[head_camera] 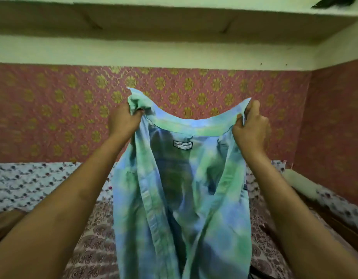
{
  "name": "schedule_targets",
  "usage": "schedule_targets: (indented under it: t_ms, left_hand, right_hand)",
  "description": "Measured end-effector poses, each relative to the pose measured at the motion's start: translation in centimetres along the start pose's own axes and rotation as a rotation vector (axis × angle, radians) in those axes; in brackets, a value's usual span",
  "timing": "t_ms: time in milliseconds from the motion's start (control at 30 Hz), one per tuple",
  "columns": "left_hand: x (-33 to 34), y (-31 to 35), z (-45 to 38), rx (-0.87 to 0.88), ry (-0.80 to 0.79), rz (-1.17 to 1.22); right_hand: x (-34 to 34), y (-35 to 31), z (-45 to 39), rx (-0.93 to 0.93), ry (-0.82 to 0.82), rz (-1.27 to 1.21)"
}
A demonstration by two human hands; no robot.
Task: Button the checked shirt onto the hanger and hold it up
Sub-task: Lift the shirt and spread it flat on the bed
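A blue and green shirt (182,198) hangs in the air in front of me, open at the front, with its inside and a white neck label (182,144) facing me. My left hand (123,119) grips the left end of the collar. My right hand (249,126) pinches the right end of the collar. The collar (194,125) sags in a curve between the two hands. The shirt's lower part runs out of the bottom of the view. No hanger shows.
A bed with a patterned sheet (33,186) lies below the shirt. Pink wall covering with yellow flowers (73,97) runs behind it and along the right side. A pale shelf (174,19) juts out overhead. A dark thing (260,272) lies at the bottom right.
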State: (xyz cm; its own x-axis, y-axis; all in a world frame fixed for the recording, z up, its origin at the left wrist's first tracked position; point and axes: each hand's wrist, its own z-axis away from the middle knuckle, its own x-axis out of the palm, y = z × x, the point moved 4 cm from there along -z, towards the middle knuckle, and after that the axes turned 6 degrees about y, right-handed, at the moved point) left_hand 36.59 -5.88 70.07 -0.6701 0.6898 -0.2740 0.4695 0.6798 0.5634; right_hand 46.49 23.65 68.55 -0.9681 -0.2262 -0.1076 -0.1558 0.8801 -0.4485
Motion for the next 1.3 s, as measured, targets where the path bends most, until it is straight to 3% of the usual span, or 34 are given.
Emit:
schedule_targets:
  t_ms: [267, 400, 533, 867, 1100, 1300]
  left_hand:
    - [-9.1, 6.7, -4.3, 0.064, 0.286, 0.079]
    - [-8.4, 6.7, -4.3, 0.077, 0.211, -0.013]
    - [-3.4, 2.6, -2.1, 0.085, 0.019, -0.002]
    - [7.9, -7.2, -1.6, -0.065, -0.248, 0.054]
    - [23.6, -18.7, 5.8, -0.308, -0.461, -0.051]
    - [37.5, -29.3, 13.1, -0.573, -0.46, 0.017]
  right_hand:
    - [-6.9, -5.1, -5.8, -0.027, 0.208, -0.094]
    - [-5.4, -5.6, -5.7, -0.035, 0.115, -0.026]
    - [0.7, -2.7, -2.2, 0.048, -0.061, 0.0]
    - [9.9, 4.4, 2.6, 0.145, -0.127, 0.216]
    - [24.7, 14.4, 13.5, 0.292, -0.363, 0.218]
    - [37.1, 23.9, 24.2, 0.411, -0.469, 0.207]
